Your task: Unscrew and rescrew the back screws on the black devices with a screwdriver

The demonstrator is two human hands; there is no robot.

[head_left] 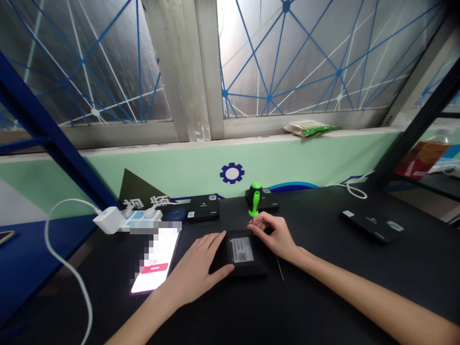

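- Currently, the labelled black set-top box lies flat on the black tabletop, directly ahead of the person and between the 2 hands. Its white label faces up.
- Left hand: open and palm down, against the left side of the box. The fingers reach toward the far left corner; the thumb extends to the near edge.
- Right hand: fingertips drawn together just below the handle of the green-handled screwdriver, apparently pinching its shaft. The fingers partly hide the contact.
- Governing relation: the long axis of the screwdriver stands close to upright, handle up, over the far right corner area of the box. The right hand is the nearer hand to that corner; the left hand covers the opposite side. Whether the tip is seated cannot be determined.
- Box orientation: the outline appears near square, so its longer axis cannot be stated with confidence.
- Right of the box: 1 thin metal rod lies on the tabletop, partly under the right hand and pointing toward the person.
- Left of the left hand: 1 lit touchscreen device lies face up, near the white power strip.
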